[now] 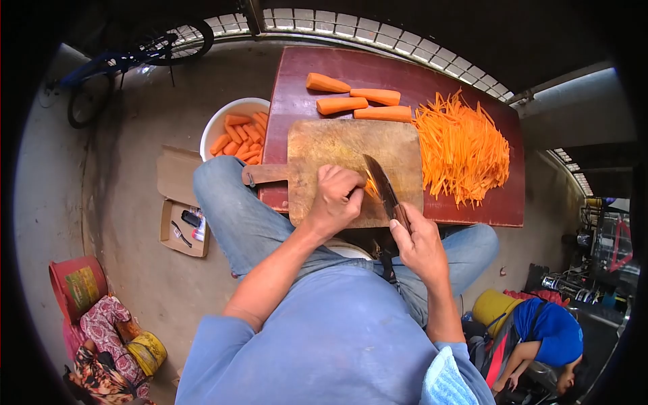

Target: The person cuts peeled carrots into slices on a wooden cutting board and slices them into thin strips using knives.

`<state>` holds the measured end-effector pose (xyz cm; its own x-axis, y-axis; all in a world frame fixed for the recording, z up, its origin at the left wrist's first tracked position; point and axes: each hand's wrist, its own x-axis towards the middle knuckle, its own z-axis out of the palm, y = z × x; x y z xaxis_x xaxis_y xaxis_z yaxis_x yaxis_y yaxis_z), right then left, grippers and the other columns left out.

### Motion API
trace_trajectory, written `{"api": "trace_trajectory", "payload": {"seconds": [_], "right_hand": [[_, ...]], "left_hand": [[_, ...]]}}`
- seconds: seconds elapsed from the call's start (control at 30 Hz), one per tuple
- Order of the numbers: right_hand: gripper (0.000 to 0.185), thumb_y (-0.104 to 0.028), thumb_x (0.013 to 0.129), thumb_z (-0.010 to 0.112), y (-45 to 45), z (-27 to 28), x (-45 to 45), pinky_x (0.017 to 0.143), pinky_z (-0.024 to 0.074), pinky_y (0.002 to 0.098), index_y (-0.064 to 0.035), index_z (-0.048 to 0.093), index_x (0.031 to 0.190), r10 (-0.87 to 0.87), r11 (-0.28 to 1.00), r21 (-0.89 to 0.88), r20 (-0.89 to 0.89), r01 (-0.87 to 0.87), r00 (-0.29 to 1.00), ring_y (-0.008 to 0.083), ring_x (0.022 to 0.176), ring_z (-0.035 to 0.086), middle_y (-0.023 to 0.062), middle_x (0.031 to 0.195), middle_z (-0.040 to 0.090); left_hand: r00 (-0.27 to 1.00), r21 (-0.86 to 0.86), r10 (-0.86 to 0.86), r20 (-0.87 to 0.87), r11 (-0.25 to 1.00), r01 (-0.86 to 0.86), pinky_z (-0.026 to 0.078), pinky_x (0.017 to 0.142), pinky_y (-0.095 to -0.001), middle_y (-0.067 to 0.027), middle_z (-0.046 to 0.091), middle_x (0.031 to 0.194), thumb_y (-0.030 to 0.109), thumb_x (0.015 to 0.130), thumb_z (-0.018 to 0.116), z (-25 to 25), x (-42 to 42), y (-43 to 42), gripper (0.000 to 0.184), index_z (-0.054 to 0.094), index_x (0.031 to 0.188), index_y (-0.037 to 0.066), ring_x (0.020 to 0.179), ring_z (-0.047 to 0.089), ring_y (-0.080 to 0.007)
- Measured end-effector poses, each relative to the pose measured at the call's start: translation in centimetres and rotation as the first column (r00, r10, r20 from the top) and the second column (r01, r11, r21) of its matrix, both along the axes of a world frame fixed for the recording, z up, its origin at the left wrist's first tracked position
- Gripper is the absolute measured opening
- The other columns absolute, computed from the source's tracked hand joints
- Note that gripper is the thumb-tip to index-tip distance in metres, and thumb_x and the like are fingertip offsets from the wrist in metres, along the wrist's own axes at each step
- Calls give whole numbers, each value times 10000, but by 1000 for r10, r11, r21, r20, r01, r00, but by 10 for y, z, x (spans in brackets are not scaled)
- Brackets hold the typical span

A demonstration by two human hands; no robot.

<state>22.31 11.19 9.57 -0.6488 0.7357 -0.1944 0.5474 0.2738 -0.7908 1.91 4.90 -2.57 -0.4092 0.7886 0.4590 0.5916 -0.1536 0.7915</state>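
A wooden cutting board with a handle lies on the red table. My right hand is wrapped round the handle of a knife, whose dark blade points up and left over the board. Small orange strips lie beside the blade. Over the board, my left hand is closed with fingers curled near the strips; what it holds, if anything, is hidden. Several whole peeled carrots lie behind the board. A big heap of shredded carrot sits to its right.
A white bucket of carrots stands left of the table. An open cardboard box with small items is on the floor. Bicycle at upper left; red bucket at lower left. Another person bends at lower right.
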Motion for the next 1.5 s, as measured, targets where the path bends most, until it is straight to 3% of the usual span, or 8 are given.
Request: {"api": "trace_trajectory", "payload": {"seconds": [0.23,0.33,0.43,0.63,0.8,0.97,1.17,1.5], "right_hand": [[249,-188,1071,691,3,-23,-4,780,568,540,-12,671,1247,113,994,4,40,-113,993,530,899,726,302,940,718],[189,-190,1092,674,47,-43,12,630,556,455,-15,681,1160,35,981,-186,-62,-46,997,287,644,691,153,770,675],[179,-193,1137,612,84,-49,35,416,389,261,-78,651,1006,-133,915,-397,-143,67,981,53,469,525,-29,708,574],[131,-140,1086,664,113,-38,66,525,478,342,-12,691,1075,-271,959,-125,-163,253,949,134,555,627,64,731,641],[279,-124,1008,781,82,-28,59,744,613,517,-14,705,1253,-111,843,512,-135,165,985,425,848,769,228,970,778],[359,-87,996,710,64,-32,71,781,621,492,-34,689,1350,-58,665,741,178,-95,982,347,883,750,136,981,751],[419,-100,939,686,66,-33,105,839,600,428,-43,706,1354,-119,499,859,199,-115,973,274,949,722,99,981,723],[408,-98,937,683,72,-49,128,838,585,425,-49,711,1342,-172,540,841,148,-33,974,266,921,716,88,967,721]], "left_hand": [[971,40,93,222,994,-104,500,881,-446,-119,749,912,-15,830,739,2,-4,-1,85,739,902,31,901,688,-333],[982,-10,69,175,998,-69,494,887,-445,-114,737,912,-10,836,734,2,-5,-2,82,738,904,36,910,681,-330],[999,-50,17,34,999,-16,487,891,-433,-109,734,914,-14,836,742,4,-8,-1,90,740,914,32,920,675,-318],[994,-92,-26,-108,996,16,452,928,-434,-96,736,944,3,836,755,9,-3,3,110,751,933,54,937,677,-307],[993,-71,-102,-64,993,98,438,950,-436,-80,751,962,21,849,784,12,18,22,145,781,983,76,993,697,-285],[965,69,-240,-102,966,248,430,1022,-441,-103,746,1183,107,860,873,70,47,78,294,810,1146,81,1134,670,-310],[761,-330,-541,-357,835,439,390,1107,-546,-126,728,1275,386,900,908,70,58,176,463,827,1241,84,1273,618,-343],[621,-215,-463,-633,875,433,375,1099,-545,-150,711,1341,395,893,908,61,83,224,461,821,1254,121,1310,610,-319]]}}
